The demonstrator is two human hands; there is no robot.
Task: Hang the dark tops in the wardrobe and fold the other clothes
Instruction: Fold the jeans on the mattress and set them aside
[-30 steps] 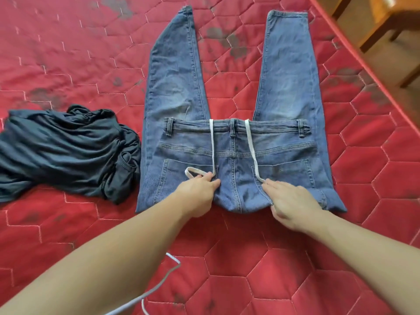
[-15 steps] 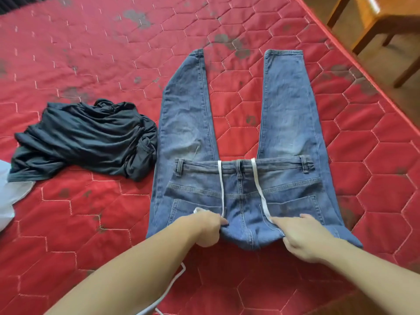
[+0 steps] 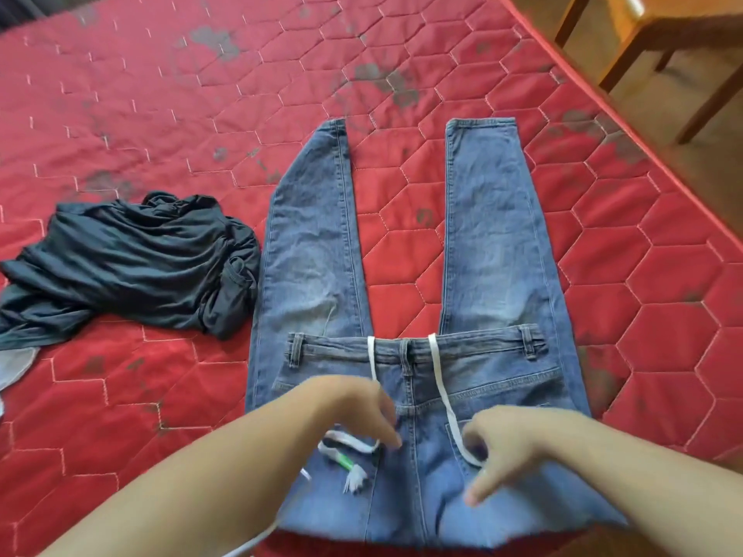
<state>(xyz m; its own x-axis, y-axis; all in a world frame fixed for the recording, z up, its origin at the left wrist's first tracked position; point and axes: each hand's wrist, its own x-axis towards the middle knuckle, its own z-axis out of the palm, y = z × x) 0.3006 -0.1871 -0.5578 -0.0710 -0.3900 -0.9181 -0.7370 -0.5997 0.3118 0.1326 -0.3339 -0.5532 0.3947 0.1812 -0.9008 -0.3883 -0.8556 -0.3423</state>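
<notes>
Jeans [image 3: 406, 396] half-folded, center frame; dark top [image 3: 132, 267] left, unhung. Left hand [image 3: 354, 408] & right hand [image 3: 506, 448] loosely curled, grip unclear.

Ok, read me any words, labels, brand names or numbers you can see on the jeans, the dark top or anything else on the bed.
None can be read.
Jeans: no legible brand patch or label; the waistband shows only belt loops and a white drawstring.
Small green and white tag below the left hand: blurred, any print unreadable.
Dark top: no visible print.
Red mattress: only stitched hexagons and grey stains.
</notes>
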